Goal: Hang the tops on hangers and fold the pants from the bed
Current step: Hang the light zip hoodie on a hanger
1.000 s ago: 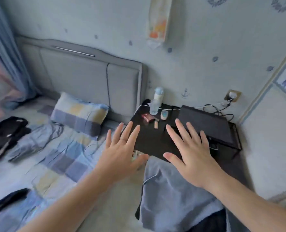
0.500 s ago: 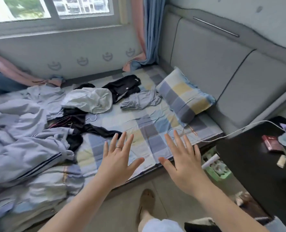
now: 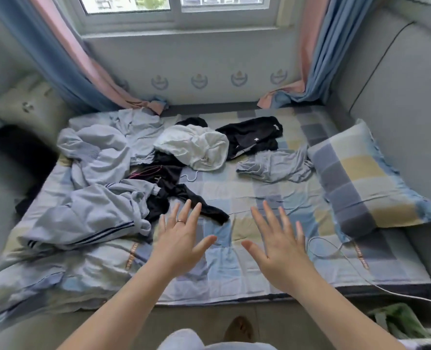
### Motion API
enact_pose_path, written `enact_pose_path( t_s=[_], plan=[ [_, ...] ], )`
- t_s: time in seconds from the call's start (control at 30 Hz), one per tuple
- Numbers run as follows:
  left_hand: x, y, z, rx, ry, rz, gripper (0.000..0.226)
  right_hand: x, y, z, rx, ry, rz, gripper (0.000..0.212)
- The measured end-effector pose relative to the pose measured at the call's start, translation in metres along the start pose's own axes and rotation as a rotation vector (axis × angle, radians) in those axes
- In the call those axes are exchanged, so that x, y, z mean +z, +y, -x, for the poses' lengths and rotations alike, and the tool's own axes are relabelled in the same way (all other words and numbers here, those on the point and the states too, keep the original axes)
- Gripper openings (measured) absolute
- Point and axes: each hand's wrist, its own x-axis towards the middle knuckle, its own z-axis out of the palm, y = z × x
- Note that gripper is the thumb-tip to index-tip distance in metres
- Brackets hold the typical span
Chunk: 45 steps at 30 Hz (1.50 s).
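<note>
Two bare hands are held out over the near side of the bed (image 3: pixel 247 195) with its checked blue-and-yellow sheet. The left hand (image 3: pixel 181 238) wears one thin ring, and both it and the right hand (image 3: pixel 277 246) are flat with fingers spread wide, gripping nothing. The clothes lie on the left and far parts of the bed: one pale blue striped jacket (image 3: pixel 88 215), one crumpled white top (image 3: pixel 196 145), one folded black garment with a small white logo (image 3: pixel 252 137), one flat grey top (image 3: pixel 277 168) and one stringy black garment (image 3: pixel 174 190) trailing toward the left hand. The pale blue cloth (image 3: pixel 113 140) behind them is too tangled to count. One checked pillow (image 3: pixel 360 178) lies at the right, and one thin white cable (image 3: pixel 335 251) loops beside it. What looks like a green basket (image 3: pixel 398 322) at the lower right is cut off and blurred, and its contents cannot be made out
</note>
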Motion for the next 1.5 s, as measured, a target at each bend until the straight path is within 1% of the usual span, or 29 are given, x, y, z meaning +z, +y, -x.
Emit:
enact_pose_path(
  t_s=[0.13, 0.33, 0.43, 0.53, 0.63, 0.77, 0.9, 1.03, 1.13, 1.27, 1.4, 1.5],
  plan=[
    [0.001, -0.024, -0.030, -0.072, 0.028, 0.025, 0.087, 0.000, -0.004, -0.046, -0.058, -0.014, -0.022, 0.080],
    [0.015, -0.073, -0.092, -0.120, 0.082, 0.058, 0.085, 0.017, -0.014, -0.121, -0.097, 0.010, -0.013, 0.076],
    [0.027, -0.115, -0.129, -0.117, 0.078, 0.022, 0.084, 0.043, -0.022, -0.169, -0.127, 0.027, 0.004, 0.075],
    [0.041, -0.177, -0.173, -0.127, 0.069, -0.022, 0.084, 0.078, -0.040, -0.233, -0.150, 0.035, 0.054, 0.076],
    [0.057, -0.250, -0.224, -0.149, 0.033, 0.004, 0.083, 0.123, -0.067, -0.309, -0.096, -0.007, 0.058, 0.074],
    [0.072, -0.307, -0.288, -0.127, -0.072, 0.012, 0.082, 0.163, -0.087, -0.385, 0.028, -0.066, 0.045, 0.071],
    [0.088, -0.344, -0.370, -0.042, -0.150, 0.038, 0.083, 0.190, -0.086, -0.458, 0.117, -0.102, 0.079, 0.072],
    [0.120, -0.370, -0.463, 0.039, -0.177, 0.036, 0.082, 0.225, -0.064, -0.532, 0.173, -0.096, 0.131, 0.072],
    [0.151, -0.391, -0.537, 0.077, -0.149, -0.008, 0.082, 0.260, -0.049, -0.597, 0.180, -0.107, 0.173, 0.073],
    [0.194, -0.424, -0.618, 0.167, -0.131, -0.156, 0.082, 0.309, -0.041, -0.688, 0.169, -0.099, 0.207, 0.078],
    [0.210, -0.454, -0.686, 0.189, 0.034, -0.233, 0.081, 0.345, -0.049, -0.769, 0.170, -0.034, 0.197, 0.085],
    [0.209, -0.470, -0.726, 0.175, 0.101, -0.230, 0.069, 0.364, -0.059, -0.812, 0.173, -0.015, 0.234, 0.092]
  ],
)
